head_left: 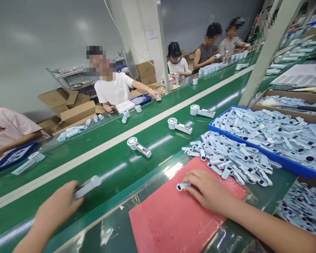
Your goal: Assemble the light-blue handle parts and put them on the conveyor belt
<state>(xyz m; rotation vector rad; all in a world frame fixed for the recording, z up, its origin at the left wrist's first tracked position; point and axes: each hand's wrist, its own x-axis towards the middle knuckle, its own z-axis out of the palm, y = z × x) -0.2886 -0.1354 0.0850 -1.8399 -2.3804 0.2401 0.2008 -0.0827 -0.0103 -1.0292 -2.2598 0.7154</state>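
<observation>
My left hand [58,207] grips the handle of a pale blue handheld fan [88,186] lying on the green conveyor belt [116,165]. My right hand [206,188] rests on a pink mat [171,218], its fingers closed on a small pale blue handle cover [182,186]. A loose heap of the same covers [231,158] lies just right of that hand. Three more fans [139,146] [179,126] [201,111] lie further along the belt.
A blue tray [289,165] full of covers stands at the right, with cardboard boxes behind it. Several people sit along the far side of the belt. A white post [265,52] rises at the right. More covers lie at the lower right [302,207].
</observation>
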